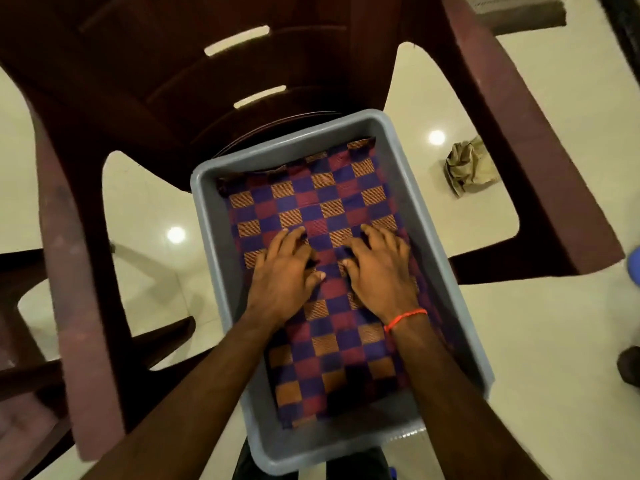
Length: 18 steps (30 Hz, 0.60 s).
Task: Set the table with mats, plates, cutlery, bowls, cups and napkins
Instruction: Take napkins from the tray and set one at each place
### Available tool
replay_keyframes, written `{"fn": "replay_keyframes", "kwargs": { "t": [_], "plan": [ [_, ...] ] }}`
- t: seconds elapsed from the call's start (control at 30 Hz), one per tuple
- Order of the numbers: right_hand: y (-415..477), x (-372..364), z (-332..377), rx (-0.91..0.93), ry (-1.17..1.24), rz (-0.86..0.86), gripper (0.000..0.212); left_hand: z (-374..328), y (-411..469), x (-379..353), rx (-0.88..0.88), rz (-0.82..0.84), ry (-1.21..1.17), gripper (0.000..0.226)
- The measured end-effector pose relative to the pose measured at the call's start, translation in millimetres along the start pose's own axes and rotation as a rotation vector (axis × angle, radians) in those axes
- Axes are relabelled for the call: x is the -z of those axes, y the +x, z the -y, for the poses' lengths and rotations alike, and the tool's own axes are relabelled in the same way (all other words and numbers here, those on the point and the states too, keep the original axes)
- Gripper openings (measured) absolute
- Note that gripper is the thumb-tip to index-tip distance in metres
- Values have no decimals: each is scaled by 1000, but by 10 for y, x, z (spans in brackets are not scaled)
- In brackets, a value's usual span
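A grey plastic tub [221, 237] stands below me, its far end on the seat of a dark red plastic chair. Inside lies a checked mat [332, 195] in purple, maroon and orange, filling most of the tub. My left hand [287, 271] and my right hand [377, 268] rest side by side on the mat near its middle. The fingers of both hands are spread and bent against the cloth, thumbs turned inward. A small fold of fabric bunches between the two hands. A red thread sits round my right wrist.
The dark red chair [207, 81] has a slatted back ahead and armrests on both sides of the tub. A crumpled beige cloth [469, 166] lies on the glossy cream floor at the right. A dark shape [628, 367] shows at the right edge.
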State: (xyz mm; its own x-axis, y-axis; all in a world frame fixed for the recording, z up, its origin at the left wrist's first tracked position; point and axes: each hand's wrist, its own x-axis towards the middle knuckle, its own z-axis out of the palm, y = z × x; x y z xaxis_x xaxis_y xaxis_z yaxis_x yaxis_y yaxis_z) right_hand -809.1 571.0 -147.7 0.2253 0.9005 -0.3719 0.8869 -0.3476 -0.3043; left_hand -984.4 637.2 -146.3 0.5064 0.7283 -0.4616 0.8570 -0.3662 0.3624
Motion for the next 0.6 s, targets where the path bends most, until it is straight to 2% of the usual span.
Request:
{"fn": "replay_keyframes", "kwargs": {
  "t": [0.13, 0.3, 0.43, 0.6],
  "plan": [
    [69, -172, -99, -8, 55, -80, 32, 12, 84, -142, 23, -77, 26, 24],
    [91, -301, -233, 80, 81, -211, 7, 68, 129, -219, 31, -126, -3, 25],
    [116, -407, -207, 119, -37, -264, 6, 89, 113, -289, 30, -139, 20, 36],
    [144, -428, -171, 130, -169, -285, 10, 55, 164, -358, 70, -157, 69, 34]
  ]
}}
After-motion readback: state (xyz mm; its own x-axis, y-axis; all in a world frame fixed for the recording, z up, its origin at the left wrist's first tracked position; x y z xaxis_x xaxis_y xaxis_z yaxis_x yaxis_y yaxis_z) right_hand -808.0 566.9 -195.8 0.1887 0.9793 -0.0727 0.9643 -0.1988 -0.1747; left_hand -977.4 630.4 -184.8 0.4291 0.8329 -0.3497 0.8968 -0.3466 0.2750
